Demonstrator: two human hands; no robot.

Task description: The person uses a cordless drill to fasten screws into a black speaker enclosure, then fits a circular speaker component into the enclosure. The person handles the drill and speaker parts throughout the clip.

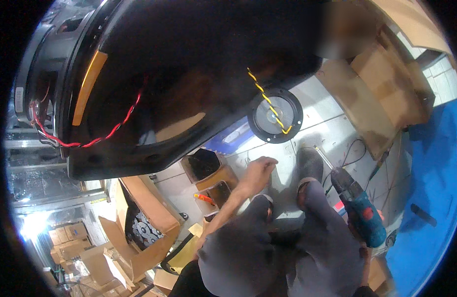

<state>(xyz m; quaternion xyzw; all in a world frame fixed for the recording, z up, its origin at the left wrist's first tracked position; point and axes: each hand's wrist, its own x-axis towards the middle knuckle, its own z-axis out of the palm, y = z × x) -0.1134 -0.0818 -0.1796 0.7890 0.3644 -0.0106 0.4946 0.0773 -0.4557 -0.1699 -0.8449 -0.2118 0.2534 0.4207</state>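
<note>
Hovering over open tiles (pixel 284 157), the left hand's grip (pixel 259 174) is unclear; the right hand (pixel 381 216) clasps a drill (pixel 361 210).

gap btwn L hand (pixel 260 172) & R shoe (pixel 310 164) | fwd blocked: blk panel (pixel 218 49), spkr (pixel 286 113) | L blocked: bins (pixel 224 176)

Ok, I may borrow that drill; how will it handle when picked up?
The drill is probably heavy for its size, given its thick body. It would likely feel weighted toward the back, since the bit out front is slim. Set down, it might roll a little, as its rear looks rounded.
</note>
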